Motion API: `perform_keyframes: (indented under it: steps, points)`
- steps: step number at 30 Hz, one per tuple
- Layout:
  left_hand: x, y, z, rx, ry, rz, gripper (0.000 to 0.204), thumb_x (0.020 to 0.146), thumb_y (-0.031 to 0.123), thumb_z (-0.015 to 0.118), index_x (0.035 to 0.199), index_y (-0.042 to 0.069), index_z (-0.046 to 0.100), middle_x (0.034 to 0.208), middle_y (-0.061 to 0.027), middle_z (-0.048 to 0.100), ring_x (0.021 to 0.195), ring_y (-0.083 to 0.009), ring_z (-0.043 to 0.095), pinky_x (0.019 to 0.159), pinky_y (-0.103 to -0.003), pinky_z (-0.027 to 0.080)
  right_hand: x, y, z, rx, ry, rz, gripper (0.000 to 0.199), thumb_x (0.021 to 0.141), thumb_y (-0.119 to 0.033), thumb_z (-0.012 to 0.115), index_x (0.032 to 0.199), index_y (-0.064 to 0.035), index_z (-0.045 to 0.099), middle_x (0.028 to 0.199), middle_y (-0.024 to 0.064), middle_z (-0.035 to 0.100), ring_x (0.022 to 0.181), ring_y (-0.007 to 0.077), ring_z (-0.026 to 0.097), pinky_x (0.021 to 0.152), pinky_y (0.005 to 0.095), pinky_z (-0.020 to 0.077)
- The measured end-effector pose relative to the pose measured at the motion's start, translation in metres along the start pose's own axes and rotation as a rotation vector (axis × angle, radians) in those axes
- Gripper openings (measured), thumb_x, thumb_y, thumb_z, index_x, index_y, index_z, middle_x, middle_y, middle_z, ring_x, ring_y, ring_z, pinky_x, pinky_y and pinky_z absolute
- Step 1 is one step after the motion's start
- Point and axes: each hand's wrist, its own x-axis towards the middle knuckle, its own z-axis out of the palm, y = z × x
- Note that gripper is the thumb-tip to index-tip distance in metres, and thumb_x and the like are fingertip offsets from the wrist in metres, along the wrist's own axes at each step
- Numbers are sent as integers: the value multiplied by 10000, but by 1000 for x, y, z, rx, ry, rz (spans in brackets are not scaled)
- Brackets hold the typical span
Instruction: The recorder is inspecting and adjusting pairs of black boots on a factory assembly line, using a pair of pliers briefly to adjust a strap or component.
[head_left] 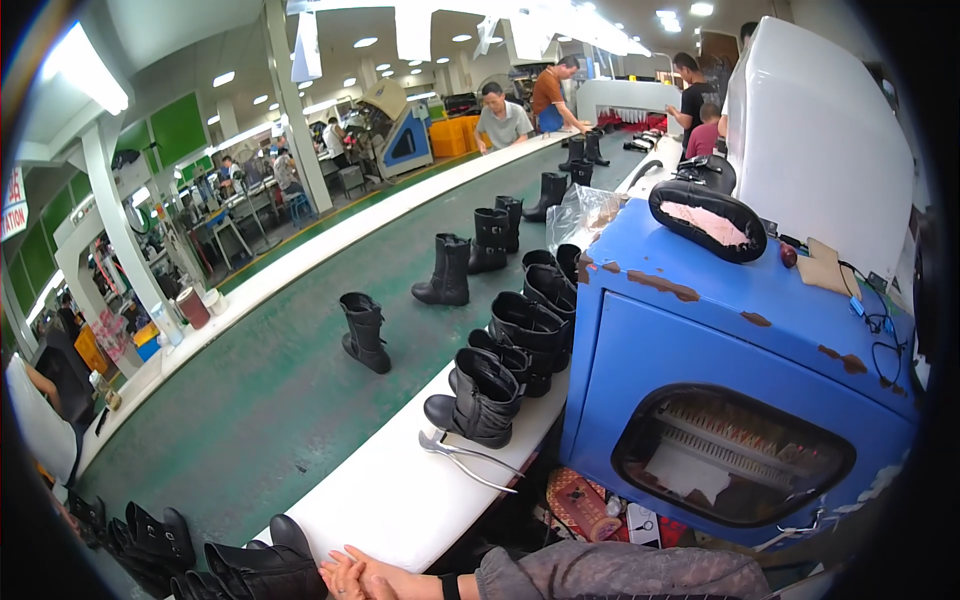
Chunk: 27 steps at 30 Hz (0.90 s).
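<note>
At the lower edge, my right hand (395, 580) comes in from the right, with a black band at the wrist and a grey sleeve (620, 572). Its fingers are bent and close together, and anything in them is hidden. Fingers (343, 574) overlap there; whether some belong to my left hand I cannot tell. Just left of them stands a black boot (262, 568), among several more black boots (160, 540). Pincers (465, 456) with pale curved handles lie on the white ledge (385, 500), beside a cluster of black boots (485, 400).
A green conveyor belt (250, 400) runs into the distance, bearing a lone boot (364, 335) and several others. At right stands a blue machine (720, 330) with a dark window; a boot (705, 215) lies on top. Other people (503, 122) stand along the far belt.
</note>
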Motion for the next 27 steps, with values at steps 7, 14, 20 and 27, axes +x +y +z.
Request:
perform_keyframes:
  steps: [7,14,20,27]
  points:
    - [0,1,-1,22,27,12,282,879,218,625,1059,4,663,1163,-190,636,1178,-405,512,1125,-515,263,1,-10,-7,-337,-64,-102,429,991,-232,394,1353,-14,465,1412,156,456,1359,289,360,1175,408,185]
    - [1,-6,2,6,50,88,276,883,214,634,1055,1,660,1165,-196,633,1151,-401,536,1100,-517,295,0,15,-2,-246,-7,-68,414,991,-226,399,1339,-15,475,1408,159,458,1359,293,358,1177,422,183]
    - [-1,-10,-1,9,8,48,297,883,222,648,1061,-16,654,1145,-205,634,1100,-376,561,992,-480,400,2,9,-2,-43,-131,-31,412,1000,-240,411,1338,-13,475,1411,151,454,1355,298,360,1179,414,178]
    - [2,-4,-23,-458,-125,-450,309,918,239,629,1064,-33,658,1034,-175,668,947,-288,616,885,-376,471,-2,-105,-77,-474,-534,206,650,754,-312,741,1279,21,555,1212,251,611,1099,368,599,962,418,467]
